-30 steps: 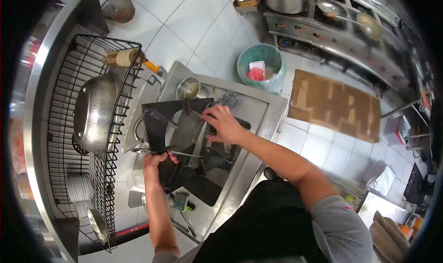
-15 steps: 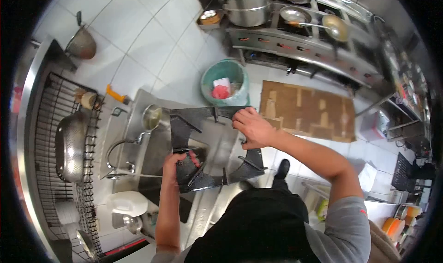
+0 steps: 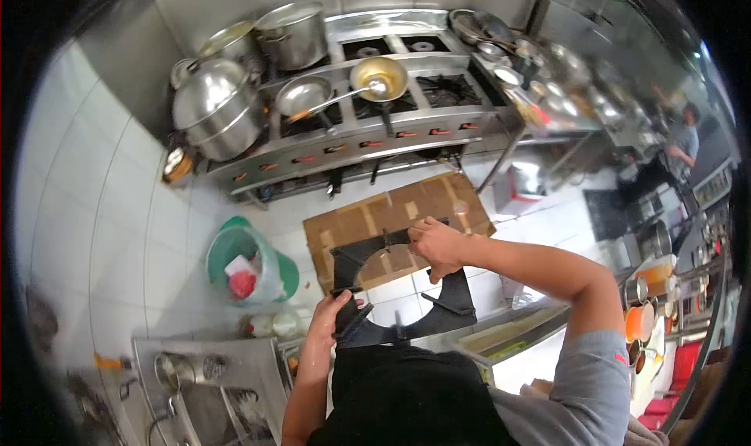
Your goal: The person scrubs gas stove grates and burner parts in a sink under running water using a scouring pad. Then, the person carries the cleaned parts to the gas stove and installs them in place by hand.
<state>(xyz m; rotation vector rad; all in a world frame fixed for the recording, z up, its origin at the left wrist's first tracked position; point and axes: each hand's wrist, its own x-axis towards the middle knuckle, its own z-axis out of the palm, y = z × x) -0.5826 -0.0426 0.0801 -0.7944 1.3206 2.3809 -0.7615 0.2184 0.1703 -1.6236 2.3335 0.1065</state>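
A square black stove grate (image 3: pixel 374 333) with a round opening and short prongs is held in front of my apron. My left hand (image 3: pixel 325 318) grips its left edge, with the fingers partly behind the metal. At the far right corner, my right hand (image 3: pixel 440 246) has its fingers wrapped over the rim. Through the opening, floor tiles and part of a flattened cardboard sheet (image 3: pixel 352 221) show below the grate.
Ahead stands a gas range (image 3: pixel 352 137) bearing pots and pans. A green bin (image 3: pixel 288 278) with rubbish is at the left, near a metal sink (image 3: pixel 250 360). Another person (image 3: pixel 684 145) stands far right, by shelves.
My view and body have turned right, from the sink toward the range. Both hands still hold the grate, which has moved from over the sink to above the floor.
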